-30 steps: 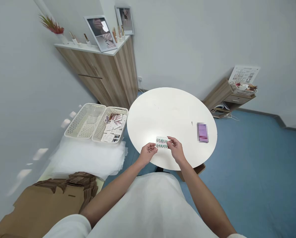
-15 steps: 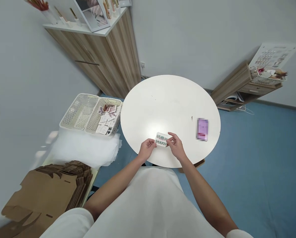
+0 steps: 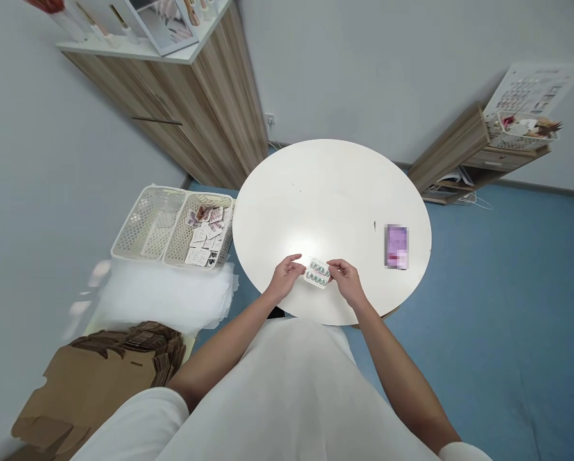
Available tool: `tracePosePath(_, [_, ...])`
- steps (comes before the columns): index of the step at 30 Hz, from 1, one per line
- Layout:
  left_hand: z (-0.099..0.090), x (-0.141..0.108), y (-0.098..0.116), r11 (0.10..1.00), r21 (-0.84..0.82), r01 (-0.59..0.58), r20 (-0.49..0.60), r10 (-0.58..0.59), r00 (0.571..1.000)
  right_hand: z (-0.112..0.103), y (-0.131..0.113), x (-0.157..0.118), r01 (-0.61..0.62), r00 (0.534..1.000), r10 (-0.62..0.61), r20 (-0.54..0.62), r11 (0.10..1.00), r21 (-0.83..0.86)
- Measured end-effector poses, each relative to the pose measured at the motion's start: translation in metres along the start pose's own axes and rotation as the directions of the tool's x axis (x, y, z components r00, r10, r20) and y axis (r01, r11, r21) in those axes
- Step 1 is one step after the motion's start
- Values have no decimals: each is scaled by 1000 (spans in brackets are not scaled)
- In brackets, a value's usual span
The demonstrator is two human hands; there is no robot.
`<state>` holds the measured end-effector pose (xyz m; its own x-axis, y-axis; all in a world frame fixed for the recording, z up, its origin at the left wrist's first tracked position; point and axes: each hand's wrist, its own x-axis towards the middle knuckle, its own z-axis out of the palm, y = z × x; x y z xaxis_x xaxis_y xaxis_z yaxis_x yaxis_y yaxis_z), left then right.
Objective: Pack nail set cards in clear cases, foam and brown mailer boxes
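Note:
A small white tray of press-on nails (image 3: pixel 318 273), green and set in two rows, is held at a slant just above the near part of the round white table (image 3: pixel 325 179). My right hand (image 3: pixel 345 279) pinches its right edge between thumb and fingers. At the tray's left edge, my left hand (image 3: pixel 286 276) has its fingertips against the rim, with one finger stretched out above it. On the right side of the table lies a blurred purple item (image 3: pixel 396 247), its kind hidden.
Left of the table stand two white plastic baskets (image 3: pixel 138 221), the nearer one holding several printed cards (image 3: pixel 205 240). White translucent sheets (image 3: pixel 162 288) and stacked brown cardboard boxes (image 3: pixel 95 378) lie in front. A wood-grain cabinet (image 3: pixel 220 96) and low shelf (image 3: pixel 455 150) stand along the walls.
The tray has turned and tilted, so its nails show more plainly. One finger of my left hand has lifted off its edge. My view has shifted slightly.

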<state>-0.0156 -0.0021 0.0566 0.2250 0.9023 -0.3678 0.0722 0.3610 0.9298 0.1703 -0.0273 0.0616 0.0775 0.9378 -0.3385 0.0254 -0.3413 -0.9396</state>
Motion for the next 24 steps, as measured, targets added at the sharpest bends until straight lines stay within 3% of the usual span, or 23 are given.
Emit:
tracePosePath(6, [-10, 8, -6, 999, 41, -14, 162, 7, 987, 11, 6, 11, -17, 999, 22, 41, 994, -108])
tracePosePath(9, [-18, 8, -14, 999, 42, 17, 92, -21, 996, 21, 15, 12, -22, 995, 35, 91, 989, -147])
tracePosePath(14, [-34, 5, -33, 985, 143, 99, -21, -97, 995, 37, 38, 9, 81, 971, 1, 238, 939, -335])
tracePosePath(19, [-41, 4, -54, 949, 287, 133, -83, -114, 990, 54, 60, 10, 97, 979, 11, 204, 853, -513])
tracePosePath(24, [-41, 6, -67, 895, 424, 136, -61, -122, 991, 70, 77, 15, 65, 992, 4, 124, 835, -547])
